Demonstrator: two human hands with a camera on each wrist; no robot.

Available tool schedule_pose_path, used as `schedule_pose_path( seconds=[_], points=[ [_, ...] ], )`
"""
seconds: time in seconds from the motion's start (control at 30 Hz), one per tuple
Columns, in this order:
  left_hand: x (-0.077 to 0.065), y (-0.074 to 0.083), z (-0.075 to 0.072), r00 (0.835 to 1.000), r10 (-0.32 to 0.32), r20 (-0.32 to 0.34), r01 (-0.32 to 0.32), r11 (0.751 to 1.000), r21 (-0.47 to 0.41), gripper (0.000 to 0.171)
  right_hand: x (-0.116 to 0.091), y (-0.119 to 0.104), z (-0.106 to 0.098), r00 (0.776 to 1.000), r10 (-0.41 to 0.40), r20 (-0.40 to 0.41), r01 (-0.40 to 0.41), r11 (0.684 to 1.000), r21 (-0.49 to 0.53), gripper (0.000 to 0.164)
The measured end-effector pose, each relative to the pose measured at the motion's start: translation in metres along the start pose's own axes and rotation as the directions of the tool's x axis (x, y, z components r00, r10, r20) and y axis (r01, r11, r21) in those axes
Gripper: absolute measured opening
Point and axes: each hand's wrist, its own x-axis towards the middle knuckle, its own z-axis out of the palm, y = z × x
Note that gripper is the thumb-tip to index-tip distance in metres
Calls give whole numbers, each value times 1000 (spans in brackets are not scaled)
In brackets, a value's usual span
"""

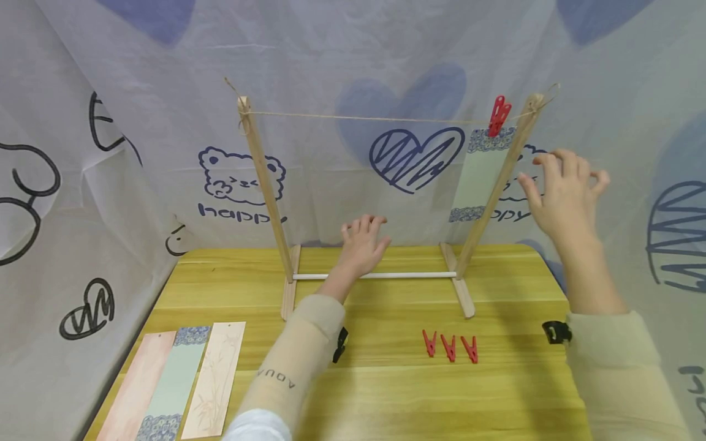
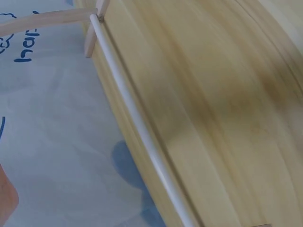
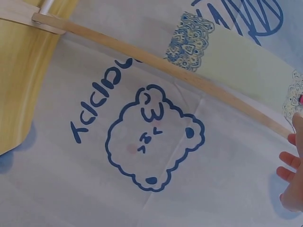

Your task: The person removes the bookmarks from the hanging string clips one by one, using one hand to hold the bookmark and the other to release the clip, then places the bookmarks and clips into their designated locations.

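Observation:
A pale green bookmark (image 1: 481, 174) with blue patterned ends hangs from a string (image 1: 364, 117) at its right end, held by a red clothespin (image 1: 499, 116). My right hand (image 1: 568, 190) is raised to the right of the frame's right post, fingers loosely bent with nothing in them. In the right wrist view, the same bookmark (image 3: 246, 59) shows behind the wooden post (image 3: 142, 56), with some of my fingers (image 3: 289, 165) at the right edge. My left hand (image 1: 363, 245) hovers in front of the white crossbar (image 1: 408, 275), fingers spread and holding nothing.
Three red clothespins (image 1: 448, 347) lie in a row on the wooden table (image 1: 386, 392). At the table's left lie a pink bookmark (image 1: 138, 386), a green patterned bookmark (image 1: 175, 380) and a cream bookmark (image 1: 215, 380). A printed cloth (image 1: 320, 55) hangs behind the wooden frame.

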Motion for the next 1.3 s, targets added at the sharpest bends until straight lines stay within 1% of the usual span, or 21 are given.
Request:
schedule_pose_path(
  seconds=[0.23,0.33,0.5,0.7,1.0,1.13,1.3],
  points=[
    [10,13,-1,999,15,30,-15,1000,10,39,7,-4,-7,1000,8,14,-8,1000,-6,51],
    [12,17,-1,999,20,45,-21,1000,8,39,10,-4,-9,1000,-4,5,4,1000,-3,51],
    [16,23,-1,998,28,48,-28,1000,11,39,14,-7,-13,999,-33,-9,33,999,-10,51],
    [25,36,-3,998,45,54,-46,999,8,42,22,-11,-20,1000,-27,-5,27,999,-25,54],
    [38,52,0,995,30,91,-31,999,15,44,33,-18,-28,999,-43,-25,42,999,-34,53],
    [40,56,4,994,23,105,-24,1000,10,47,38,-22,-31,998,-52,-33,51,998,-36,53],
    [41,59,6,994,11,106,-9,1000,-15,49,43,-28,-36,998,-60,-10,59,998,-34,54]
  ],
)
